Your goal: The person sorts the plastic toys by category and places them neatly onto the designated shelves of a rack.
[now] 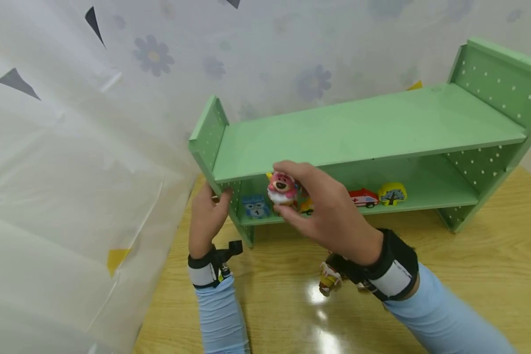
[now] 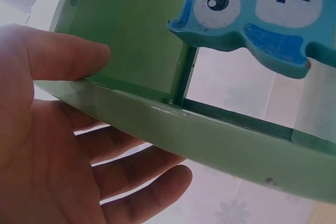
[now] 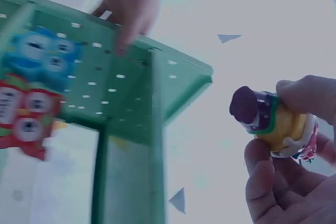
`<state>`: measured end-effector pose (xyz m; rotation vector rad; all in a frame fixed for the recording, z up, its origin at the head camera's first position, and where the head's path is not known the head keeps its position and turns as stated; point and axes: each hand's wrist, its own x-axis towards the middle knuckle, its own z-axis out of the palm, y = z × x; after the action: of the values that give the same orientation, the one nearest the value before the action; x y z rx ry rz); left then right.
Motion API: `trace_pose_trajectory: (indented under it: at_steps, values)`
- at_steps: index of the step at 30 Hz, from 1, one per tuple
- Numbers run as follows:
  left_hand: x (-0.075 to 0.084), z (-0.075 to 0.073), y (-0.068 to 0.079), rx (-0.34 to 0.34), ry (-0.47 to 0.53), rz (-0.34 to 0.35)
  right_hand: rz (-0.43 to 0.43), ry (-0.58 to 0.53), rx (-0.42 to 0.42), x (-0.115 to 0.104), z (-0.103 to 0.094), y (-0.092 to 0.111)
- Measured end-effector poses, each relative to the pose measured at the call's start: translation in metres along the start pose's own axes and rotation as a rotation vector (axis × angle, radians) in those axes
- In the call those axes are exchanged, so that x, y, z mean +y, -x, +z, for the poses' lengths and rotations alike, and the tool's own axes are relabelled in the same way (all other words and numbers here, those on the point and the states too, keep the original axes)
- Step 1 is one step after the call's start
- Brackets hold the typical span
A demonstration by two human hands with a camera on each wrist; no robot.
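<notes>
Across the upper and left parts of the frame hangs a pale sheet (image 1: 93, 118) printed with flowers. Below it, a wood-grained table (image 1: 283, 319) fills the lower middle and right. On the table, from the centre to the upper right, stands a green shelf (image 1: 358, 128) with white-dotted end panels.

Right of centre, the right hand (image 1: 336, 211) pinches a small figurine (image 1: 281, 187) — thumb below and fingers above in the head view, parted only by its width and clamped on it. Left of centre, the left hand (image 1: 208, 214) grips the shelf's end panel at its front edge, thumb on the inner face and fingers along the outer one.

The figurine is near the middle of the frame, before the shelf's lower opening, its pink bear face toward the head camera; the right wrist view shows its yellow body and purple end. Just left of it on the lower board is a blue owl block (image 1: 255, 207) marked 1. Farther right sit a red ambulance (image 1: 364, 198) and, beside it, a yellow tree block (image 1: 391, 194). At lower centre, another figurine (image 1: 329, 280) lies on the table — partly hidden by the right wrist's strap.
</notes>
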<state>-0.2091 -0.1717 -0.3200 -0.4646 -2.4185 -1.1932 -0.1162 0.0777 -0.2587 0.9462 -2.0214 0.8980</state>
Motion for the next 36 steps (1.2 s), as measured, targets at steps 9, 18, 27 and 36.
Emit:
trace_pose_trajectory:
  at_steps: [9,18,27,36]
  values:
    - [0.013,-0.002,0.002,0.009,0.014,-0.015,-0.109,-0.002,-0.017,0.000,0.009,-0.053]
    - [-0.002,0.000,0.000,0.008,0.022,0.020,-0.112,-0.035,-0.043,0.011,0.025,-0.082]
    - [-0.001,-0.001,-0.001,0.010,-0.007,-0.003,-0.004,-0.059,-0.180,0.027,0.049,-0.093]
    - [-0.003,-0.002,0.003,0.005,-0.004,-0.009,0.069,-0.023,-0.234,0.035,0.068,-0.089]
